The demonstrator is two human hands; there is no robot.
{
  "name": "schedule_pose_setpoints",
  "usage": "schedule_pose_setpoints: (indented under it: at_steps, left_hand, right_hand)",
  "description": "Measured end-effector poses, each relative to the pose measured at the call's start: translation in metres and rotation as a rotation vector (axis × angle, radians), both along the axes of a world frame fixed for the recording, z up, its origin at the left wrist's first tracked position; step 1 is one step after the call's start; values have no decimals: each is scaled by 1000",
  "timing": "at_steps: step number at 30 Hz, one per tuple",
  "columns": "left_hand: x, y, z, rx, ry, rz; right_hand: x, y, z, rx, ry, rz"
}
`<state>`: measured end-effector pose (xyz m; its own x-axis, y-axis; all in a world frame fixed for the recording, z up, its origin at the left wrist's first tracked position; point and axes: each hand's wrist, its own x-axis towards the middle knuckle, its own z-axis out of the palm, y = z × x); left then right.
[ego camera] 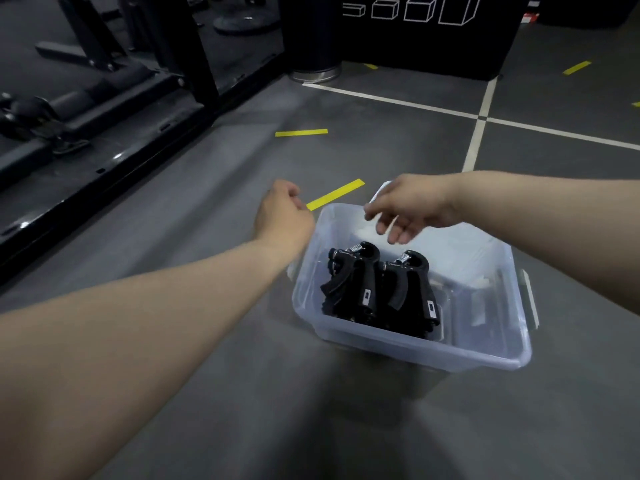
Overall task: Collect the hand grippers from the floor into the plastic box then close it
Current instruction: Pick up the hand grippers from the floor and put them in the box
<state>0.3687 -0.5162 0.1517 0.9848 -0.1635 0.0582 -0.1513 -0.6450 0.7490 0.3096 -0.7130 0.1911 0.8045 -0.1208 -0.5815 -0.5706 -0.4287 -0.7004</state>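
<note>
A clear plastic box stands open on the grey floor at centre right. Inside it lie black hand grippers with metal springs, one beside another, more beneath them. My right hand hovers over the box's far rim, fingers spread and pointing down, holding nothing. My left hand is just left of the box's far corner, fingers curled in, nothing visible in it. A bit of clear plastic shows behind my right hand; I cannot tell whether it is the lid.
Black gym equipment frame runs along the left. A black printed box and a metal base stand at the back. Yellow tape marks and white lines cross the floor.
</note>
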Motion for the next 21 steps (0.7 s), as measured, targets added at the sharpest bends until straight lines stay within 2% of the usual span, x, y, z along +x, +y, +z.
schedule_pose_setpoints:
  at_steps: [3,5,7,11,16,18,21]
  left_hand:
    - [31,44,14,200,89,-31]
    - [46,82,31,400,283,-181]
    - [50,125,47,538,422,-254]
    - [46,220,56,584,432,-163]
    - [23,357,52,635,545,21]
    - [11,420,50,656,590,97]
    - [-7,507,44,592,655,246]
  right_hand:
    - [22,39,7,156,-119,-153]
    - [35,68,10,239,-101,-199]
    - [47,102,13,264,-41,-143]
    - [76,177,13,78,-8,108]
    - [105,275,2,-128,-134,336]
    - [104,322,-6,-175,-154,385]
    - [95,390,-18,-131,-49,441]
